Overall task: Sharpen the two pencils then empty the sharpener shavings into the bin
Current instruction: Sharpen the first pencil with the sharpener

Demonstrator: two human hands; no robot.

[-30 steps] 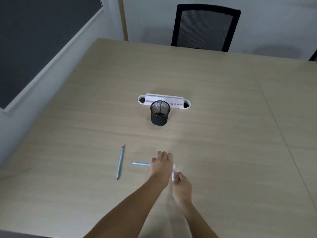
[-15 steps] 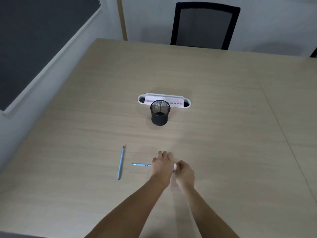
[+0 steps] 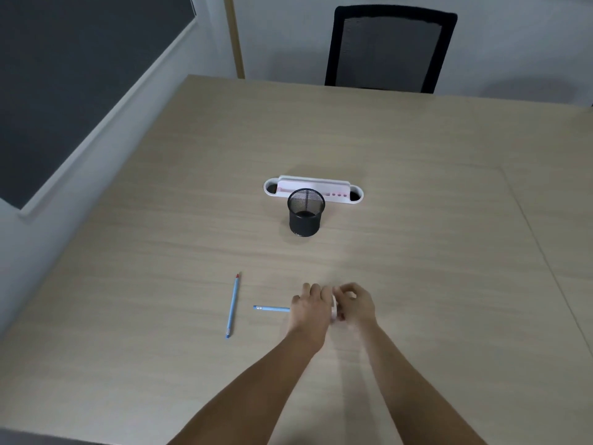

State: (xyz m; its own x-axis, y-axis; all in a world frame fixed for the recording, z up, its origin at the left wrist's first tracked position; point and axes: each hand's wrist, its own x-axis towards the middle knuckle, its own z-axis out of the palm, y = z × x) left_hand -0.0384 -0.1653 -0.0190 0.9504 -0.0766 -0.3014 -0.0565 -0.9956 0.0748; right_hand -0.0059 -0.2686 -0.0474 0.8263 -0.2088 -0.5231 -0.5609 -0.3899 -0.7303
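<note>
My left hand (image 3: 309,308) grips a blue pencil (image 3: 271,308) that sticks out to the left, level above the table. My right hand (image 3: 357,305) presses against it, closed on a small white sharpener (image 3: 334,308) of which only a sliver shows between the two hands. A second blue pencil (image 3: 233,305) with a red end lies flat on the table to the left, pointing away from me. The black mesh cup (image 3: 305,212) that serves as the bin stands upright beyond my hands.
A white desk organiser (image 3: 272,187) sits just behind the mesh cup. A black mesh-backed chair (image 3: 390,48) stands at the far table edge. A wall with a dark window panel runs along the left. A seam crosses the wooden table (image 3: 449,252) at right.
My right hand has risen from below the left hand to level with it and turned, with the sharpener pressed at the pencil's end. The pencil stays nearly level.
</note>
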